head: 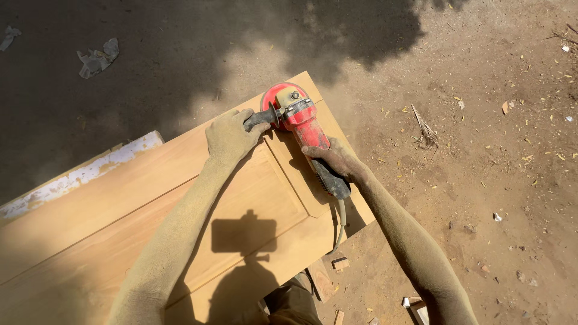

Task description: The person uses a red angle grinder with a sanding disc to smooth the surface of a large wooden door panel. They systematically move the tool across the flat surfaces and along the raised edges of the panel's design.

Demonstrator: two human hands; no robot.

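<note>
1. Nearest the camera, both forearms run up and away from the body, coated in fine yellowish dust. A shadow of the head and its camera falls on the wooden door panel (120, 204) between them. The panel's near and left parts are cut off by the picture's edge.

2. The right hand (335, 160) is clenched around the rear body of the red grinder (304, 129). Its fingers wrap underneath, so the fingertips are hidden.

3. The left hand (230, 136) is closed on the black side handle (260, 118), which sticks out to the left of the grinder's head. The palm side cannot be seen.

4. The grinder lies between the two hands, with its long axis running from the right hand up and slightly left to the disc (278, 96). The disc rests flat on the far corner of the panel, beyond both hands. The left hand is the nearer one to it.

5. A grey cord (341, 219) drops from the grinder's tail over the panel's right edge; where it ends is out of sight.

6. Whether the disc is turning is hard to tell; there is a faint dust haze past it.

7. Farther off lie bare dirt ground (481, 150), scattered wood chips, and crumpled rags (96, 59) in the tree shadow.
</note>
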